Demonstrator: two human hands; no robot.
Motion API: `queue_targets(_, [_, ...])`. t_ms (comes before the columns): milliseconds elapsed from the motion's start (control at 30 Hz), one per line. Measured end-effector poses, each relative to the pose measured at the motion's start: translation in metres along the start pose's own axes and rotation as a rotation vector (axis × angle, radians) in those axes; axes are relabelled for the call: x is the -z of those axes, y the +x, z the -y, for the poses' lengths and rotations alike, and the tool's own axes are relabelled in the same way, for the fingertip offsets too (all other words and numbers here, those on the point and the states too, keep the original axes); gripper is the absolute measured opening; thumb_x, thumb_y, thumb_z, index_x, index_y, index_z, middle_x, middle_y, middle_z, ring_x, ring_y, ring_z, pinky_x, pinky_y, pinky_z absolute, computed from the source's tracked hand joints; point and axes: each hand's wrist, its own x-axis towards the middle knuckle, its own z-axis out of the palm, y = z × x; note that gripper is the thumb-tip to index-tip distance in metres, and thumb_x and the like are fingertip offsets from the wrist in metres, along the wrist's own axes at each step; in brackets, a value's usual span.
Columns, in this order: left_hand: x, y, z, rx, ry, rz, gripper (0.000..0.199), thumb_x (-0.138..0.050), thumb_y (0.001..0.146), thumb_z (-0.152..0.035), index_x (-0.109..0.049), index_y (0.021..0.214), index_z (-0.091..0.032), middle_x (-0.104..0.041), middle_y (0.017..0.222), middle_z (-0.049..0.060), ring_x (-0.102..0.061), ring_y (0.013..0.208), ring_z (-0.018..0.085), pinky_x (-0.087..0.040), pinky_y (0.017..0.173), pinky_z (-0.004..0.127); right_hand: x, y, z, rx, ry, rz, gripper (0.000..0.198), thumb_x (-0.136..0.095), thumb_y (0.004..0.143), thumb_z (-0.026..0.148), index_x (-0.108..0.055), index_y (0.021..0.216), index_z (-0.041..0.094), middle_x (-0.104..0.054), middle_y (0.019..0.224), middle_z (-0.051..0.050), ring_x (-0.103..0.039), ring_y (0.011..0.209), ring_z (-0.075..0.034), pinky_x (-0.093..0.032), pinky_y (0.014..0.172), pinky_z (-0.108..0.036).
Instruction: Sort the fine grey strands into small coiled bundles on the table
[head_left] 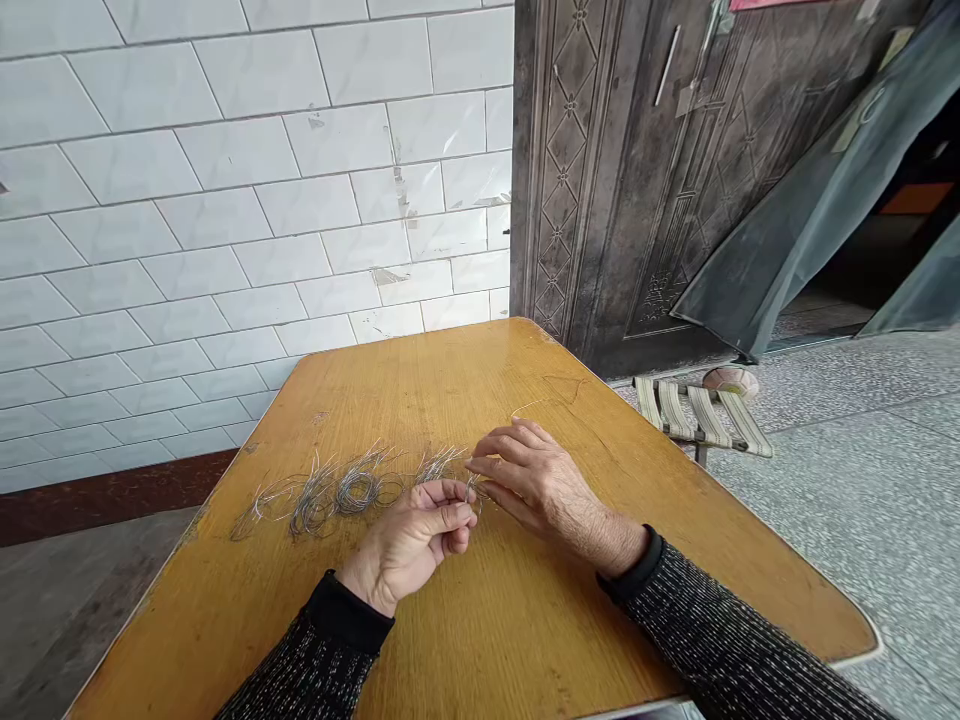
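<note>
My left hand [416, 540] is closed in a pinch, thumb against forefinger, on a small loop of thin metal wire [471, 488]. My right hand [536, 480] meets it from the right, fingers bent round the same wire; its thumb is hidden behind them. Beyond the right hand, a thin loose strand [551, 401] arcs over the tabletop. Several coiled wire bundles lie in a row to the left, among them a round coil [358, 487] and a looser bundle [309, 508]. Another bundle [439, 465] lies just behind my left hand, partly covered by it.
The wooden table [420, 390] has a pale edge and reaches toward a white tiled wall [247, 160]. Behind its right side stands a dark carved door [637, 200] with a grey-green curtain [795, 220]. A low strap stool [701, 415] is on the floor to the right.
</note>
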Motion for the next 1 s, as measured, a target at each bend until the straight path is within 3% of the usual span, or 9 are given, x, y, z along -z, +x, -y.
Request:
queue_targets(367, [0.0015,0.0008,0.0003,-0.051,-0.016,0.013,0.022,-0.079,0.055,-0.013,-0.064,0.071,-0.013,-0.061,0.059,-0.002,-0.052,0.047,0.003,-0.040,0.049,0.014,-0.0013,-0.0010,0.0021,-0.053,0.003,-0.001,0.021,-0.046,0.088,0.025,-0.062,0.097,0.015,-0.064,0.091,-0.009,-0.052,0.083,-0.019,-0.045,0.071,-0.033])
queue_targets(1000, [-0.0006,-0.0001,-0.0003,-0.099,-0.032,0.034,0.018,-0.077,0.058,-0.012,-0.064,0.071,-0.013,-0.060,0.060,-0.002,-0.051,0.049,0.003,-0.040,0.051,0.014,-0.0033,-0.0027,0.0069,-0.123,0.049,-0.066,0.019,-0.047,0.087,0.024,-0.060,0.097,0.015,-0.061,0.092,-0.009,-0.051,0.082,-0.019,-0.047,0.069,-0.032])
